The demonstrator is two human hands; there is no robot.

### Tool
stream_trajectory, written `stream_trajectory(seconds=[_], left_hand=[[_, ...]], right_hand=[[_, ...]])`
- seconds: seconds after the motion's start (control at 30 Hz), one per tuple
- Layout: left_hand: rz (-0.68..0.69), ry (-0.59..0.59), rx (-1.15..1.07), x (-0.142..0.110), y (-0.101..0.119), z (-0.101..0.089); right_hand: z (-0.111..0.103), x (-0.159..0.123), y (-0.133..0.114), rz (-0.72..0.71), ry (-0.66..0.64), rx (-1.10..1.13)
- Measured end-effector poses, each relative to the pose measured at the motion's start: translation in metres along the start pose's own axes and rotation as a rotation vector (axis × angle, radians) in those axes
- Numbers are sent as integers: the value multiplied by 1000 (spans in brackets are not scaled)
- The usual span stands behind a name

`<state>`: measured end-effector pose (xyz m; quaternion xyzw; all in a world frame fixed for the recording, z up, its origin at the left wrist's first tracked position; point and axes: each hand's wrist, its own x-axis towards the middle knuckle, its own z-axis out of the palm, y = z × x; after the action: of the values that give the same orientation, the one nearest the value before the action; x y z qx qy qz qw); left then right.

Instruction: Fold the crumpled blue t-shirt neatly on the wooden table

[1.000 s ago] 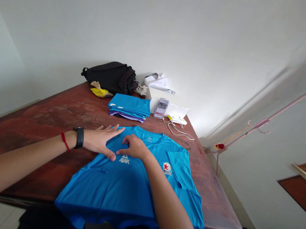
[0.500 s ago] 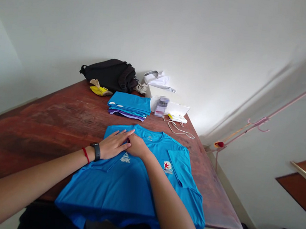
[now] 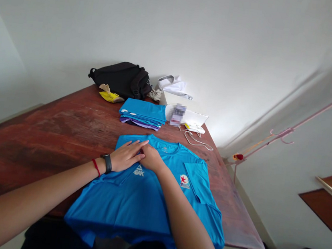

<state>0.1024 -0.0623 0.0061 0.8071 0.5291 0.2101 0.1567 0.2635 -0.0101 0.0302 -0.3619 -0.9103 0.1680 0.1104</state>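
Note:
A blue T-shirt (image 3: 157, 196) lies front side up on the wooden table, its lower edge hanging over the near side. White lettering and a round badge with a red star mark its chest. My left hand (image 3: 127, 156), with a black wristband and a red cord at the wrist, rests flat near the collar, fingers stretched out. Against its fingertips, my right hand (image 3: 152, 157) is closed on the shirt's surface with fingers curled down. The tips are hidden, so I cannot see what they grip, if anything.
Beyond the shirt sits a stack of folded blue and purple shirts (image 3: 143, 111). Behind are a black backpack (image 3: 120, 78), a yellow packet (image 3: 109, 96), a white box (image 3: 195, 118) and a white cable (image 3: 197, 142). A pink rack (image 3: 273, 137) stands at right.
The whole scene has shifted slightly right in view. My hands keep the same place on the T-shirt, and nothing else has visibly moved.

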Motion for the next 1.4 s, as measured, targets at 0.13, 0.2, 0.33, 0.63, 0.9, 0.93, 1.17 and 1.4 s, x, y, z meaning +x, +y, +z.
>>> stream_trajectory(seconds=[0.13, 0.2, 0.33, 0.63, 0.9, 0.93, 1.17, 1.4], left_hand=[[5, 15, -5, 0, -2, 1], [17, 27, -4, 1, -3, 2], [22, 46, 2, 1, -3, 3], [2, 6, 12, -1, -2, 1], [-4, -2, -3, 0, -2, 0], [-3, -1, -4, 0, -3, 0], [1, 0, -9, 0, -4, 0], [7, 6, -18, 0, -2, -2]], right_hand=[[-2, -2, -2, -14, 7, -5], [-3, -2, -3, -12, 3, -9], [-3, -1, -5, -3, -2, -26], [2, 0, -6, 22, -3, -88], [0, 0, -9, 33, 1, -95], [1, 0, -9, 36, 4, -94], [3, 0, -6, 25, 24, -86], [1, -1, -8, 35, 7, -88]])
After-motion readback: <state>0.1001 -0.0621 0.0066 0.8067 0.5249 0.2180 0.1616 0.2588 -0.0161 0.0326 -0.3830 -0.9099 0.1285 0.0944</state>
